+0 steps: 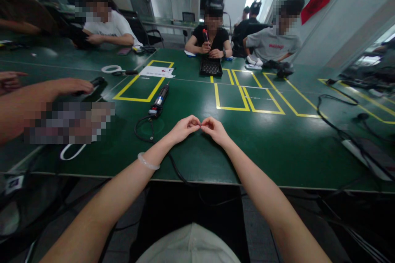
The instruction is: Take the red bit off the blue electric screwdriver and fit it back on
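Note:
My left hand [185, 128] and my right hand [213, 130] meet fingertip to fingertip just above the green table [197, 160]. Both have thumb and fingers pinched together. Something small and dark seems to sit between the fingertips, too tiny to name. A pale bangle [148, 162] circles my left wrist. Beyond my left hand lies an electric screwdriver [159, 100], its tip pointing away from me and its black cable [135, 127] looped on the table.
Yellow tape outlines [233, 109] mark the table. A white paper [156, 71] lies at the back left, near a white ring [111, 69]. Across from me a person handles a red-tipped tool over a black tray [211, 68]. At left, another person's hand [72, 86] reaches in. Black cables [339, 131] run along the right.

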Motion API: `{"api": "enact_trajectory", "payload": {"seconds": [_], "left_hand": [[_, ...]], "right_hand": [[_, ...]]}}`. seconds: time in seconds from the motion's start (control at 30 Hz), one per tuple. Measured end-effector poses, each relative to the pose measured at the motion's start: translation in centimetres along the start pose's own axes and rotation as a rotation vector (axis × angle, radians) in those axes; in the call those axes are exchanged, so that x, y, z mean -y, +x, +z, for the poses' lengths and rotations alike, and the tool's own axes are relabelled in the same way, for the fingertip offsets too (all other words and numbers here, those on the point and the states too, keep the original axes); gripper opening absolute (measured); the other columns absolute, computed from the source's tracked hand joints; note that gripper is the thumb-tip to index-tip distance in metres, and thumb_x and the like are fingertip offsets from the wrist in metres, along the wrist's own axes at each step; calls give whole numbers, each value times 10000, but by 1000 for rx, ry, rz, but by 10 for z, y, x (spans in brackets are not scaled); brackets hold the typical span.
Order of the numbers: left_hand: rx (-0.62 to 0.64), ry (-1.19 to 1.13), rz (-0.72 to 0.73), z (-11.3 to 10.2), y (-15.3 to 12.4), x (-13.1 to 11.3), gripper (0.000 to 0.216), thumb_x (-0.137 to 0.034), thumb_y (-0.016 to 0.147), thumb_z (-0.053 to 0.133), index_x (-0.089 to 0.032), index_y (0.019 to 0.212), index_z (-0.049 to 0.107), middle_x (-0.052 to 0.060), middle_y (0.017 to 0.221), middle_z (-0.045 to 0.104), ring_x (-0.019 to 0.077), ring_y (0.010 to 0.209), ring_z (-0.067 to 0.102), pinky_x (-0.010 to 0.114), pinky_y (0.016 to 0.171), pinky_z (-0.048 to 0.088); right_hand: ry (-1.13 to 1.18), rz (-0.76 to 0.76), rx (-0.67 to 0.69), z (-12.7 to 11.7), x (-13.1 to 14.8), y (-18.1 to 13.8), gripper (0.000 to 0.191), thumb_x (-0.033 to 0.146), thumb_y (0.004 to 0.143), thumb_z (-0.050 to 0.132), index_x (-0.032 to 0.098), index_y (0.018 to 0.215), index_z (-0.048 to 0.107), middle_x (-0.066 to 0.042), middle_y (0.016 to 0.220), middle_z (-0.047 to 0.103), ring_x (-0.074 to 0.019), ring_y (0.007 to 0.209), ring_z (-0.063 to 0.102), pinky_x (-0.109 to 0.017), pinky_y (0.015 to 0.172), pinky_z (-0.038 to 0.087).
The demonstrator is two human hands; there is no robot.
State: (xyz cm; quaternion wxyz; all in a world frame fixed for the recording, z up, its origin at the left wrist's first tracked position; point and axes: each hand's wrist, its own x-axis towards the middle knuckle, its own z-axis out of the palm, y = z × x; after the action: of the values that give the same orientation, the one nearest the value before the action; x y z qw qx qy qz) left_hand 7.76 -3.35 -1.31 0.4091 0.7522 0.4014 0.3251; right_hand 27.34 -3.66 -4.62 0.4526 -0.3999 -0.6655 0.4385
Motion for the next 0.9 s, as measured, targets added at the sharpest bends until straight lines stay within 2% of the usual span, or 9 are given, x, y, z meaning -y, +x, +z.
{"api": "enact_trajectory", "payload": {"seconds": [0.07, 0.17, 0.23, 0.3, 0.37, 0.43, 0.5, 0.7, 0.9], "left_hand": [[-76, 170, 16, -9, 0, -3, 328, -464, 905, 526, -199, 1082, 604, 50, 1022, 690, 194, 947, 641, 343, 889, 491], [-333, 560, -1, -34, 0, -2, 427, -452, 955, 443, -195, 1271, 570, 97, 1220, 654, 252, 1158, 587, 411, 1041, 418], [-486, 805, -104, -56, -2, 4, 507, -443, 959, 434, -175, 1382, 510, 147, 1391, 564, 307, 1301, 497, 458, 1109, 348], [-572, 963, -239, -79, -5, 13, 596, -443, 945, 457, -149, 1463, 426, 179, 1515, 451, 340, 1391, 411, 481, 1145, 304], [-557, 1020, -386, -97, -8, 24, 701, -490, 912, 501, -110, 1488, 378, 224, 1539, 410, 378, 1395, 406, 506, 1123, 335], [-449, 989, -542, -109, -10, 33, 744, -563, 894, 497, -96, 1465, 402, 257, 1464, 482, 411, 1308, 492, 533, 1036, 421], [-336, 954, -620, -115, -11, 39, 745, -607, 890, 472, -117, 1450, 423, 254, 1397, 537, 419, 1228, 553, 542, 947, 482], [-269, 1006, -544, -117, -9, 44, 714, -540, 873, 517, -172, 1473, 397, 225, 1481, 452, 397, 1285, 518, 509, 938, 511], [-233, 998, -547, -109, -4, 35, 681, -503, 811, 587, -182, 1403, 482, 200, 1424, 487, 380, 1177, 598, 475, 903, 528]], "right_hand": [[-14, -3, -18, -1, -2, 0, 289, 443, 790, 700, 200, 888, 578, 1, 784, 621, -133, 675, 562, -273, 655, 476], [-10, 0, -49, -2, -5, 1, 285, 422, 785, 697, 196, 918, 586, -1, 792, 625, -128, 664, 557, -270, 652, 471], [-19, 6, -50, -3, -6, 1, 291, 419, 784, 694, 194, 939, 595, -8, 814, 639, -129, 673, 562, -268, 657, 473], [-38, 10, -39, -3, -6, 1, 285, 416, 789, 693, 193, 944, 608, -14, 824, 653, -132, 683, 569, -268, 660, 477], [-48, 8, -28, -4, -5, 1, 275, 405, 794, 696, 188, 946, 625, -18, 823, 666, -133, 681, 574, -269, 657, 478], [-50, 5, -20, -4, -5, 0, 272, 389, 794, 696, 184, 963, 639, -20, 828, 675, -131, 677, 577, -269, 653, 479], [-53, 9, -24, -4, -5, 0, 280, 374, 788, 694, 181, 987, 649, -20, 832, 677, -128, 673, 576, -267, 651, 477], [-60, 24, -24, -4, -6, 0, 298, 366, 776, 699, 176, 1004, 672, -19, 822, 686, -122, 656, 567, -261, 638, 467], [-80, 9, -40, -5, -3, 0, 275, 391, 795, 692, 174, 963, 685, -36, 863, 703, -142, 717, 595, -283, 698, 484]]}}
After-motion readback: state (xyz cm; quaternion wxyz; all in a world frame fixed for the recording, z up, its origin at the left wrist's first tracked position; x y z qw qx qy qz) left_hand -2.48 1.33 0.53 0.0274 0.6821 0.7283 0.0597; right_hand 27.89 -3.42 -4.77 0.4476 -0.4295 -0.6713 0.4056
